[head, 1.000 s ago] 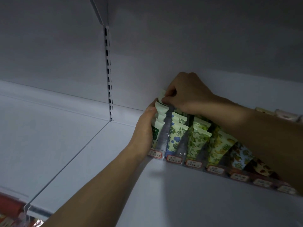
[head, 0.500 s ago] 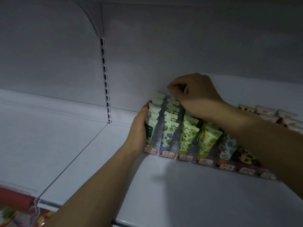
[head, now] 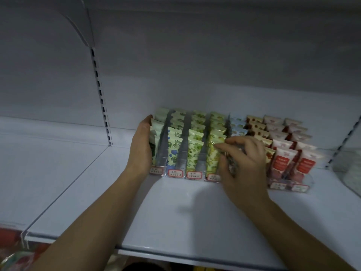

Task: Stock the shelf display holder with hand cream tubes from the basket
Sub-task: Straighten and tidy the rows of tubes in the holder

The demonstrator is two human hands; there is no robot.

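Note:
A clear display holder with labelled lanes stands at the back of the white shelf. Its lanes hold rows of hand cream tubes: green floral ones on the left, red and white ones on the right. My left hand lies flat against the holder's left side, fingers straight. My right hand hovers at the front of the middle lanes with loosely bent fingers and nothing visible in them; it hides the front tubes there. The basket is out of view.
A slotted upright rail runs up the back wall to the left. A clear divider crosses the shelf on the left. A clear container stands at the far right. Colourful packs show below the shelf edge.
My right hand has come from the back of the left lanes forward to the front of the middle lanes. The left hand has stayed on the holder's side. The view has pulled back and tilted down.

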